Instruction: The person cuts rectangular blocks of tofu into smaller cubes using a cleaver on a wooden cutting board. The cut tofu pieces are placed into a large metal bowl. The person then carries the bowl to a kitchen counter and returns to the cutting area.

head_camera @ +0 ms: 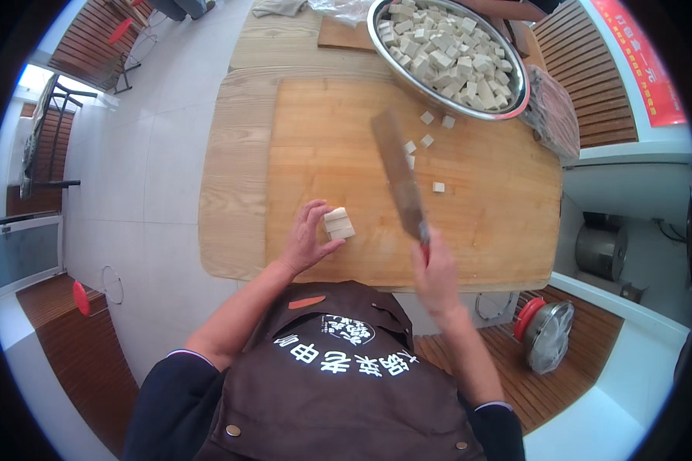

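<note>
My left hand [310,239] rests on the wooden cutting board [323,132], its fingers and thumb around a small cut block of tofu [339,223]. Lines divide that block into strips. My right hand [435,268] grips the handle of a cleaver [401,176], whose blade points away from me across the board, slightly blurred. Several loose tofu cubes [439,187] lie on the board, a few partly behind the blade. At the board's far right edge stands a large steel bowl [372,29] heaped with tofu cubes [438,55].
Another person's arm [507,9] shows behind the bowl. A plastic bag [551,112] lies at the table's right side, a second wooden board [346,34] at the far side. Below right, a plastic-covered metal bowl [548,337] sits on a red stool [527,318].
</note>
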Action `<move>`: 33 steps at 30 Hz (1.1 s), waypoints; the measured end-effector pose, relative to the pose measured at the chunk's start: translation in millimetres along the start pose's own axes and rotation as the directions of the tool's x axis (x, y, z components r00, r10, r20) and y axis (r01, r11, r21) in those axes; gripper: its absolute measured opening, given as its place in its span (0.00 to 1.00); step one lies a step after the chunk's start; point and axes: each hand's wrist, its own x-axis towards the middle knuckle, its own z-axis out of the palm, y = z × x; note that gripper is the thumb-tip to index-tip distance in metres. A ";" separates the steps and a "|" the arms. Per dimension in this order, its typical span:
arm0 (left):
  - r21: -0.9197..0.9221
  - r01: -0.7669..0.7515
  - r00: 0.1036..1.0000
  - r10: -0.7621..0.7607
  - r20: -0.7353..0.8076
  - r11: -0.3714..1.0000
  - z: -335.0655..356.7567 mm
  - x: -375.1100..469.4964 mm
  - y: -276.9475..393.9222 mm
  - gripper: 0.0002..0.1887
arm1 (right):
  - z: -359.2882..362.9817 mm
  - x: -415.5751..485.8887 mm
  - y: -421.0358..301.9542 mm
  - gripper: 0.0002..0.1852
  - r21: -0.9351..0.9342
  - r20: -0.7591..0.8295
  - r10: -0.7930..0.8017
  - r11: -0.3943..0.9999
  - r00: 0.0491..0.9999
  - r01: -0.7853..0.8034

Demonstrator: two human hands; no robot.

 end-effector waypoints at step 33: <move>-0.658 0.691 0.623 -0.707 0.335 0.297 10.0 6.4 16.0 0.18 | 78.2 -73.0 -49.3 0.20 -0.007 0.180 0.146 0.989 0.973 -0.147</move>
